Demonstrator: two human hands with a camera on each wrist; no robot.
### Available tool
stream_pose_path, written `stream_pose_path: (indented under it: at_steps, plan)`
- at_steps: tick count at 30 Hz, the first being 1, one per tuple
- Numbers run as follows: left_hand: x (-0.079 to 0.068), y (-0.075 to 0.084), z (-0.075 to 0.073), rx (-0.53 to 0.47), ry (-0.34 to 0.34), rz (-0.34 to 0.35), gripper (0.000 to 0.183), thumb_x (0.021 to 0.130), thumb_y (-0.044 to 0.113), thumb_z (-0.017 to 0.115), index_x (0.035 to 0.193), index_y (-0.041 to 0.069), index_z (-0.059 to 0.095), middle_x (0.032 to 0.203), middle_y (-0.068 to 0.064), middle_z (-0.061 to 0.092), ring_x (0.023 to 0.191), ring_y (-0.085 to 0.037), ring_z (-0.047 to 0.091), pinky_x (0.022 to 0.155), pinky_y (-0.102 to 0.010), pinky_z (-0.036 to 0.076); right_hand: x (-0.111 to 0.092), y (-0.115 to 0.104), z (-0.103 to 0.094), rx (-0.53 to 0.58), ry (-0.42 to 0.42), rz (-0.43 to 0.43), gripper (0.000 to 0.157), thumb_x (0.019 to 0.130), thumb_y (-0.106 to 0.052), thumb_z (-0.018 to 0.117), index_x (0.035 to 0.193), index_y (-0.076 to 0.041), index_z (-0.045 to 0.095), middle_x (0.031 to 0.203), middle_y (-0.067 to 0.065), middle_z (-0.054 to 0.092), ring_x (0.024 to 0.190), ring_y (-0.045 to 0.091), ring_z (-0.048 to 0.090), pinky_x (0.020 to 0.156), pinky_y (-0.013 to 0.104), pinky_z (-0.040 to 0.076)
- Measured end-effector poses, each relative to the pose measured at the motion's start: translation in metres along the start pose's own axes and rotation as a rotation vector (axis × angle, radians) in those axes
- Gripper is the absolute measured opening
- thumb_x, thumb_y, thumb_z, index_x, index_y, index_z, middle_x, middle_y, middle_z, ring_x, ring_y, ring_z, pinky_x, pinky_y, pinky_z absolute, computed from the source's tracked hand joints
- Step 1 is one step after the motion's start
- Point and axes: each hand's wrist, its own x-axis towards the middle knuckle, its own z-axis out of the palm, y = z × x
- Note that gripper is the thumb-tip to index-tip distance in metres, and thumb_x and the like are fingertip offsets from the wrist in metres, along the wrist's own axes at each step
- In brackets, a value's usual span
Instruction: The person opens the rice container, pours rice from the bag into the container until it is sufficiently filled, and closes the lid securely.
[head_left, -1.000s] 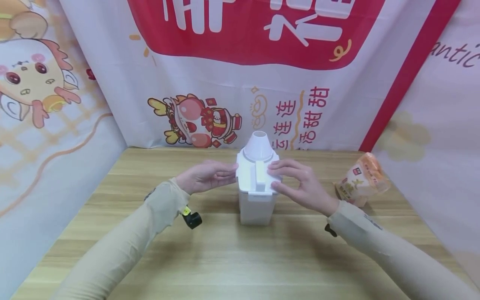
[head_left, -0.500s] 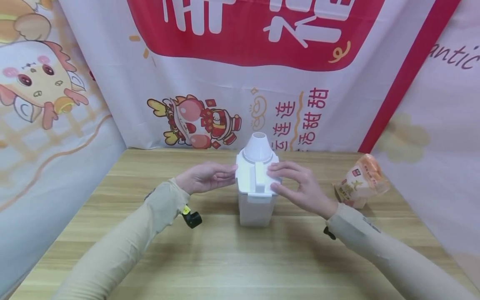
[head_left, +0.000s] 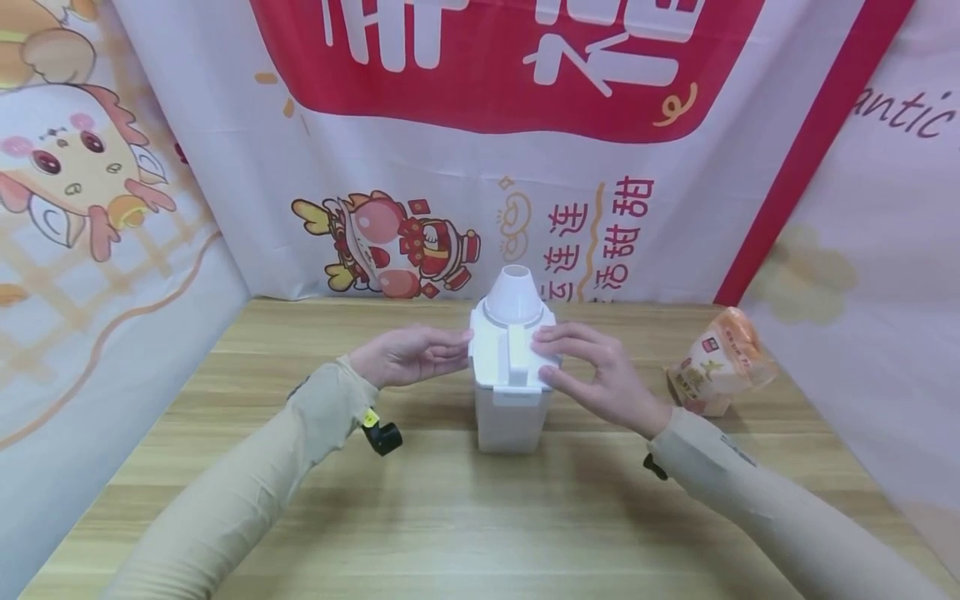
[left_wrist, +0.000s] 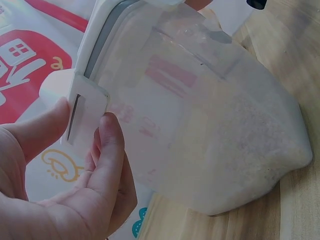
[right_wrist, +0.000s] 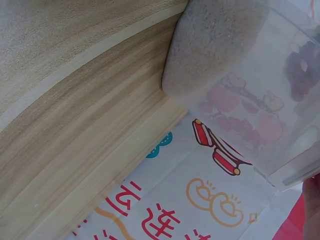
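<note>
A rice storage box (head_left: 512,421) stands upright on the table, with a white lid (head_left: 491,350) and a white cone-shaped cup (head_left: 514,296) on top. Pale grains (left_wrist: 255,135) show through its cloudy wall in the left wrist view. My left hand (head_left: 414,354) is at the box's left side; in the left wrist view its thumb and forefinger pinch the lid's side latch (left_wrist: 87,110). The fingers of my right hand (head_left: 600,371) rest on the lid's right part, beside its raised bar (head_left: 518,354). Only a fingertip (right_wrist: 312,205) shows at the lid in the right wrist view.
An orange and white food bag (head_left: 720,362) stands on the right of the wooden table (head_left: 465,525). Printed cloth (head_left: 420,150) hangs close behind the table's far edge, and more printed cloth (head_left: 180,275) borders both sides.
The head view shifts slightly. Both hands keep their places at the lid, and the box stays where it is.
</note>
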Motion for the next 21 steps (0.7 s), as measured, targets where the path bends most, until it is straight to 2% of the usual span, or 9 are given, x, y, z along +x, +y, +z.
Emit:
stream_pose_path:
  at_steps: [6, 11, 21]
  plan:
    - [0.0019, -0.0023, 0.0003, -0.018, 0.002, -0.017, 0.047, 0.092, 0.001, 0.067, 0.136, -0.003, 0.05, 0.125, -0.019, 0.06, 0.114, -0.028, 0.06, 0.103, -0.038, 0.046, -0.0042, 0.0012, 0.0021, -0.003, 0.014, 0.012, 0.032, 0.088, -0.019, 0.074, 0.119, -0.011, 0.069, 0.128, 0.001, 0.063, 0.122, 0.02, 0.054, 0.107, 0.043, 0.041]
    - [0.002, -0.0023, 0.0019, -0.027, 0.005, -0.017, 0.045, 0.094, 0.0, 0.064, 0.136, -0.003, 0.05, 0.124, -0.019, 0.06, 0.113, -0.027, 0.06, 0.105, -0.038, 0.044, -0.0045, 0.0019, 0.0027, 0.007, 0.024, 0.0, 0.032, 0.088, -0.017, 0.074, 0.119, -0.01, 0.069, 0.127, 0.003, 0.063, 0.121, 0.022, 0.055, 0.107, 0.043, 0.041]
    - [-0.0004, -0.0007, 0.0014, -0.031, 0.026, -0.011, 0.048, 0.093, 0.001, 0.065, 0.138, -0.002, 0.049, 0.126, -0.019, 0.059, 0.114, -0.028, 0.059, 0.1, -0.037, 0.049, -0.0007, 0.0001, 0.0032, 0.02, 0.026, -0.01, 0.032, 0.088, -0.017, 0.074, 0.119, -0.01, 0.069, 0.127, 0.003, 0.063, 0.122, 0.022, 0.054, 0.107, 0.044, 0.041]
